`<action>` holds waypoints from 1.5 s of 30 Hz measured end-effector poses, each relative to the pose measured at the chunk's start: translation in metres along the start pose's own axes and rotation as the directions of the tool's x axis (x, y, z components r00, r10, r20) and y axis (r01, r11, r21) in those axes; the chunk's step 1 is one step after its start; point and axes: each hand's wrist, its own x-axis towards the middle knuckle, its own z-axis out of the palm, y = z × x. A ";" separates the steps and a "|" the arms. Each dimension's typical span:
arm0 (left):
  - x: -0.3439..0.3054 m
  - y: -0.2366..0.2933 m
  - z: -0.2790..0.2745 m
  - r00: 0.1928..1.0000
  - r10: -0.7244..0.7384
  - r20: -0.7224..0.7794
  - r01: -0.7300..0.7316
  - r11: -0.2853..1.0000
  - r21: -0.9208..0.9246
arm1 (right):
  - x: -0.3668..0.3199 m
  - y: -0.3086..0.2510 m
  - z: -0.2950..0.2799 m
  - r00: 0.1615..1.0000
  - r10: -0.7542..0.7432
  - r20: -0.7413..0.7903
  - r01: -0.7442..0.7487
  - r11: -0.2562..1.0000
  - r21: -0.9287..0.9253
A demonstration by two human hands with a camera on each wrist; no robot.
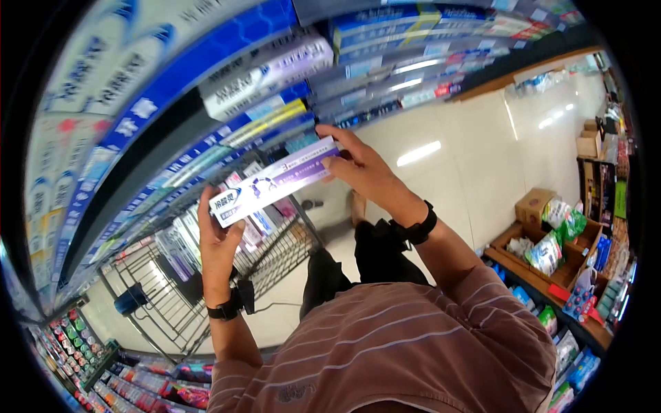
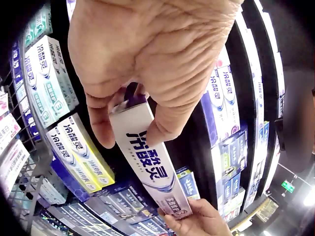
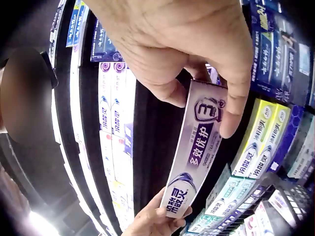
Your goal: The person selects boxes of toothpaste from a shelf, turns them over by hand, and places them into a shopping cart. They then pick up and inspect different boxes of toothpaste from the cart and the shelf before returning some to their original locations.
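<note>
One long white-and-purple carton (image 1: 274,180), held at both ends above a wire cart (image 1: 279,258).
Just beyond the cart rises a packed shelf (image 1: 206,55), where two yellow-edged cartons (image 2: 74,152) sit side by side; several boxes (image 1: 175,253), overlapping too much to count, are inside the cart. Glossy pale floor (image 1: 441,189) lies beneath it; across the aisle from it is a wooden crate (image 1: 568,274) with bagged goods. Over the cart, both grips are narrow: left hand (image 1: 219,249) and right hand (image 1: 370,177) each pinch one carton end.
</note>
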 end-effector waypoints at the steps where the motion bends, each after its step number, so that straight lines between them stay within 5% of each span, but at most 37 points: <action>1: -0.004 0.010 -0.002 1.000 -0.004 -0.014 0.003 1.000 -0.019 | -0.003 -0.012 -0.001 0.999 0.014 0.041 -0.016 0.999 0.050; 4: -0.014 0.039 -0.009 1.000 -0.006 -0.031 0.003 0.996 -0.092 | -0.016 -0.049 -0.001 0.996 -0.037 0.084 0.028 0.994 0.103; 9: -0.018 0.064 -0.010 0.997 -0.014 -0.079 0.018 0.999 0.051 | -0.020 -0.073 -0.009 0.984 -0.116 0.136 0.090 0.979 0.181; 14: 0.005 0.056 -0.009 1.000 -0.009 -0.018 0.007 0.994 -0.109 | -0.016 -0.088 -0.011 0.998 -0.050 0.034 0.046 0.993 0.110; 18: 0.010 0.061 0.003 0.998 0.069 0.005 -0.067 0.974 -0.215 | -0.005 -0.082 -0.022 0.997 -0.059 0.054 0.053 0.994 0.098; 30: 0.007 0.017 0.019 0.993 0.088 -0.073 -0.094 0.992 -0.084 | 0.023 -0.062 -0.047 0.993 0.066 0.095 -0.069 0.997 0.021; 35: -0.003 -0.007 0.024 0.986 0.072 -0.149 -0.097 0.982 -0.165 | 0.025 -0.048 -0.048 0.987 0.075 0.145 -0.076 0.997 0.002; 45: -0.018 0.010 0.027 0.965 0.063 -0.255 -0.082 0.995 -0.063 | 0.017 -0.048 -0.038 0.987 0.037 0.156 -0.033 0.999 -0.032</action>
